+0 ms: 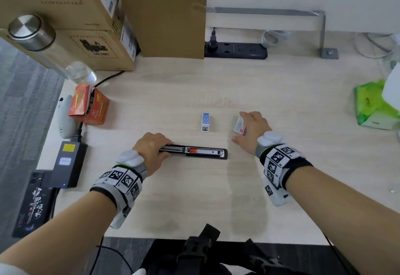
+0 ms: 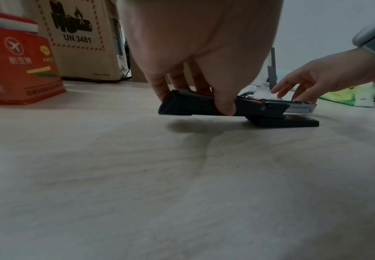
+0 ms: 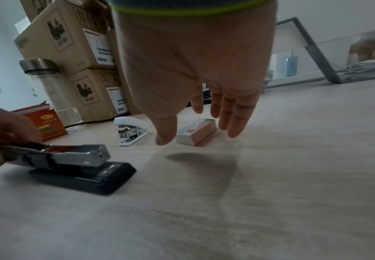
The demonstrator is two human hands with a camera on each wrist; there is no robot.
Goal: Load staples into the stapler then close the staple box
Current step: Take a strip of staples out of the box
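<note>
The pale wood worktop (image 1: pixel 194 199) carries a black stapler (image 1: pixel 201 152), lying swung open lengthwise, its magazine exposed. Its cover end is grasped by the left hand (image 1: pixel 151 149), fingers and thumb curled around it. The staple box (image 1: pixel 239 125) lies just beyond the released right hand (image 1: pixel 253 129), whose extended fingers hover above it without contact.

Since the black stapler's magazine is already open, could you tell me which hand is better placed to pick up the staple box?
The right hand: it hovers open directly over the staple box, fingers spread on either side. The left hand is busy, gripping the rear of the black stapler.
</note>
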